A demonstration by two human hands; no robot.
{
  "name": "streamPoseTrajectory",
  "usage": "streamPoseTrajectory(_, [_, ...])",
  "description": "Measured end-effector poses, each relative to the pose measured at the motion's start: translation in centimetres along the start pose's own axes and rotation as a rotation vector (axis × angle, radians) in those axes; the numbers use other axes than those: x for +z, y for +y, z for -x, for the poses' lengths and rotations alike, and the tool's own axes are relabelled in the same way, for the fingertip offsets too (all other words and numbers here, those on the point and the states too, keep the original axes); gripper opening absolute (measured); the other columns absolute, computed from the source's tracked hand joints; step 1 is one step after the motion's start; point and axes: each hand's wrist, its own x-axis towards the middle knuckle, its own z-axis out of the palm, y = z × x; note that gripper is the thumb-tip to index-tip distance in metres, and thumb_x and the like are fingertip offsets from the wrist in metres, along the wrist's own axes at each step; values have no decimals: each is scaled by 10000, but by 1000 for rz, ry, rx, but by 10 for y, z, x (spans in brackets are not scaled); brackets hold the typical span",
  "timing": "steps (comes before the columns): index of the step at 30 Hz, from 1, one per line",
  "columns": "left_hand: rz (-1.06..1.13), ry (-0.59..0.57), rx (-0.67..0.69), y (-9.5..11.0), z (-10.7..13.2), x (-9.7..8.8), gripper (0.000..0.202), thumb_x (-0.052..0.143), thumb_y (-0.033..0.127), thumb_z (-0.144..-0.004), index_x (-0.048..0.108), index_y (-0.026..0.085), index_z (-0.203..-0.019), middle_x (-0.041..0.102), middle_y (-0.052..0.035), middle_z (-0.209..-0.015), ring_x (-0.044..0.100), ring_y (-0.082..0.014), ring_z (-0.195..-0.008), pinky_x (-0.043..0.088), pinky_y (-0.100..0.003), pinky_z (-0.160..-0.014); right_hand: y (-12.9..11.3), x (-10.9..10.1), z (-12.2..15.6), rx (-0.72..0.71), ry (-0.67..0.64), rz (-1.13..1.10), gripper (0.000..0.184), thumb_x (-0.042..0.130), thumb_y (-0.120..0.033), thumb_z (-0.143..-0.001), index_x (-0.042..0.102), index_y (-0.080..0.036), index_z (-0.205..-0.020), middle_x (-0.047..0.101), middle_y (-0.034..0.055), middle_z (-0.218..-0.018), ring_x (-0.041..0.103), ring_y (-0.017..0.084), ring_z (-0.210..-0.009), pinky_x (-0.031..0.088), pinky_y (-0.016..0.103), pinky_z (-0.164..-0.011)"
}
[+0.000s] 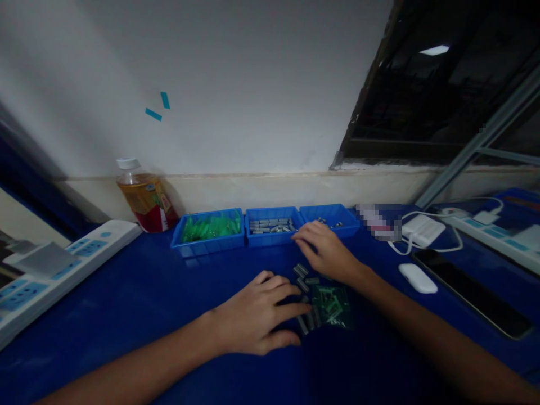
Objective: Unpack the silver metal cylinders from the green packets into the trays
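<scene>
Head view: left hand (257, 312) lies palm down on the blue table (139, 304), fingers loosely spread and gripping nothing, tips just beside a loose heap of small grey pieces (306, 277) and green pieces (334, 304). Right hand (324, 250) rests flat beyond the heap, fingers stretched together toward 3 blue trays: one with green parts (208, 230), one with grey parts (272, 226), one nearly bare (333, 216). A bottle (145, 197) stands left of them.
</scene>
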Motion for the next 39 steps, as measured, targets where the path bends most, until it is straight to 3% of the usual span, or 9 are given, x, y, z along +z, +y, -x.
streamPoseTrajectory(4, [8, 14, -75, 2, -1, 2, 260, 477, 396, -912, 544, 218, -1088, 583, -53, -1080, 511, -206, -1003, 342, -357, -886, -25, 1, 32, 7, -91, -14, 196, 457, -199, -916, 637, -160, -983, 615, 72, -926, 523, 199, -899, 368, 358, -817])
streamPoseTrajectory(7, [17, 19, -119, 4, -1, 0, 206, 501, 375, -896, 543, 189, -973, 583, -52, -995, 512, -205, -956, 355, -349, -851, -32, 0, 37, 68, -186, -2, 191, 485, -241, -914, 639, -175, -1005, 610, 64, -923, 519, 201, -903, 359, 354, -792])
streamPoseTrajectory(11, [56, 34, -220, 2, -1, 1, 143, 450, 298, -918, 502, 190, -998, 580, -54, -965, 509, -206, -939, 369, -353, -833, -35, 1, 37, 116, -263, -7, 155, 526, -241, -890, 639, -179, -977, 597, 58, -922, 518, 202, -897, 360, 353, -779])
streamPoseTrajectory(17, [30, 125, -436, -7, -3, 7, 96, 441, 263, -918, 495, 198, -965, 556, -53, -1024, 490, -213, -927, 371, -362, -785, -50, 0, 41, 99, -254, -78, 102, 517, -227, -887, 611, -189, -888, 580, 51, -935, 505, 196, -896, 371, 360, -794])
streamPoseTrajectory(20, [16, 135, -456, -8, -2, 9, 112, 480, 278, -904, 513, 202, -979, 541, -54, -1059, 469, -226, -955, 351, -372, -788, -57, 0, 43, 84, -277, -76, 62, 562, -243, -860, 587, -192, -885, 582, 44, -934, 502, 203, -895, 374, 369, -782])
streamPoseTrajectory(25, [68, 134, -487, -10, -2, 9, 163, 423, 307, -942, 538, 196, -911, 568, -29, -927, 470, -204, -871, 327, -354, -750, -61, 6, 44, 97, -229, 11, 176, 652, -293, -798, 581, -177, -908, 588, 73, -971, 492, 245, -936, 370, 390, -765])
streamPoseTrajectory(32, [107, 129, -461, -15, -5, 4, 347, 297, 308, -977, 529, 167, -761, 554, -34, -779, 469, -189, -765, 328, -352, -710, -63, 12, 45, 64, -120, 27, 68, 557, -230, -865, 578, -190, -915, 596, 72, -908, 501, 215, -843, 352, 363, -710])
streamPoseTrajectory(34, [160, 143, -446, -14, -3, 3, 320, 298, 301, -977, 535, 176, -801, 559, -30, -809, 484, -184, -786, 343, -356, -734, -63, 12, 44, 75, -107, -7, 68, 528, -232, -881, 582, -192, -888, 598, 65, -885, 502, 209, -829, 349, 359, -700])
streamPoseTrajectory(39, [296, 336, -412, -13, 3, 5, 232, 381, 261, -951, 408, 229, -1179, 509, -64, -1117, 477, -188, -1018, 392, -351, -854, -59, 11, 43, 172, -45, -110, 117, 484, -227, -901, 592, -188, -876, 610, 59, -850, 513, 196, -827, 356, 354, -713])
